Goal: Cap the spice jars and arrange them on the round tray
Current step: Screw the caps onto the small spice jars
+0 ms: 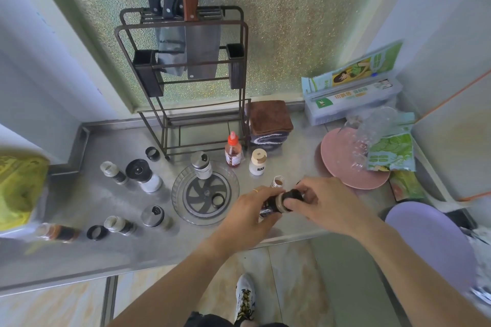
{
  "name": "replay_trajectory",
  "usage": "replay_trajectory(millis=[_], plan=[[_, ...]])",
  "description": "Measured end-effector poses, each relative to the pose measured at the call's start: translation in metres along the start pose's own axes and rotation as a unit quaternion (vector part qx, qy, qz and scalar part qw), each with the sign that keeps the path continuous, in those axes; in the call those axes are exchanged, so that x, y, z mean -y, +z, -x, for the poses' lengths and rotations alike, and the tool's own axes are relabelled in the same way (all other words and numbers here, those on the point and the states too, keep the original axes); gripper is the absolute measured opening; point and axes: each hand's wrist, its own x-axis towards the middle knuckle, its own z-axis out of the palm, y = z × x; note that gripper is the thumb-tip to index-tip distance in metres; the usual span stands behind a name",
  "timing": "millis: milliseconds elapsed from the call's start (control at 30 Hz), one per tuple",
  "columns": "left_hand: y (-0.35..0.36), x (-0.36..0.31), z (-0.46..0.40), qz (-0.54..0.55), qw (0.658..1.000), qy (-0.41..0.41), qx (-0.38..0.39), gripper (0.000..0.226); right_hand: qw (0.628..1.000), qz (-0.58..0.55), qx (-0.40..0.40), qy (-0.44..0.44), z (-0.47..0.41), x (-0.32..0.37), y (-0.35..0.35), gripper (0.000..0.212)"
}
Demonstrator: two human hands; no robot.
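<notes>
My left hand [248, 211] grips a dark-labelled spice jar [271, 204] held on its side above the counter. My right hand [318, 200] holds a black cap [293, 194] against the jar's mouth. The clear round tray [178, 188] lies just left of my hands, with a steel-topped shaker [201, 165] at its far edge and a loose black cap [217, 200] on it. An open jar [278, 181] stands behind my hands. On the left stand two uncapped jars [113, 172] [119, 225], a grinder [143, 174], another shaker [155, 216] and two loose black caps [152, 153] [97, 232].
A knife rack [183, 82] stands at the back, folded cloths [269, 122] beside it. A red sauce bottle [233, 150] and a white bottle [257, 162] stand behind the tray. A pink plate [342, 167] with plastic bags lies right. A tipped jar [59, 232] lies far left.
</notes>
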Motion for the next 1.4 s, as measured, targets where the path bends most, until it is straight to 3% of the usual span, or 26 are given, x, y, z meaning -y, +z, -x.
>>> replay_trajectory(millis=[33, 100, 200, 400, 567, 667, 767, 900, 1133, 1267, 1333, 1400], plan=[[0.001, 0.000, 0.000, -0.002, 1.000, 0.005, 0.006, 0.042, 1.000, 0.020, -0.017, 0.008, -0.001, 0.001, 0.002, 0.035], [0.003, 0.002, 0.001, -0.003, 1.000, 0.004, 0.010, 0.041, 1.000, 0.007, -0.009, 0.004, -0.001, -0.001, 0.000, 0.029], [0.005, 0.008, 0.003, -0.014, 1.000, -0.013, -0.008, 0.040, 0.999, -0.024, 0.034, -0.027, 0.000, -0.001, -0.001, 0.043], [0.021, 0.014, 0.009, -0.024, 0.998, -0.046, -0.029, 0.041, 0.999, -0.022, -0.037, -0.008, -0.001, -0.013, 0.030, 0.038], [0.040, 0.034, 0.014, -0.047, 0.984, -0.164, -0.045, 0.034, 0.996, 0.050, -0.068, -0.006, -0.007, -0.008, 0.098, 0.042], [0.049, 0.049, 0.005, -0.060, 0.969, -0.234, -0.059, 0.061, 0.994, 0.058, -0.097, 0.006, -0.023, 0.000, 0.137, 0.044], [0.054, 0.067, -0.002, -0.058, 0.958, -0.272, -0.067, 0.036, 0.991, 0.035, -0.126, 0.019, -0.044, -0.003, 0.160, 0.041], [0.067, 0.095, 0.001, -0.064, 0.951, -0.295, -0.070, 0.022, 0.993, 0.017, -0.117, 0.024, -0.052, -0.012, 0.182, 0.036], [0.073, 0.115, 0.007, -0.065, 0.946, -0.313, -0.050, 0.035, 0.992, -0.026, -0.121, 0.035, -0.045, -0.023, 0.186, 0.057], [0.056, 0.106, 0.003, -0.068, 0.945, -0.312, -0.078, 0.067, 0.973, -0.049, -0.201, 0.104, -0.039, -0.067, 0.160, 0.052], [0.037, 0.097, -0.016, -0.048, 0.951, -0.275, -0.131, 0.057, 0.966, -0.044, -0.203, 0.152, -0.049, -0.098, 0.145, 0.046], [0.016, 0.092, -0.047, -0.019, 0.970, -0.212, -0.120, 0.046, 0.963, -0.035, -0.183, 0.193, -0.065, -0.124, 0.135, 0.044]])
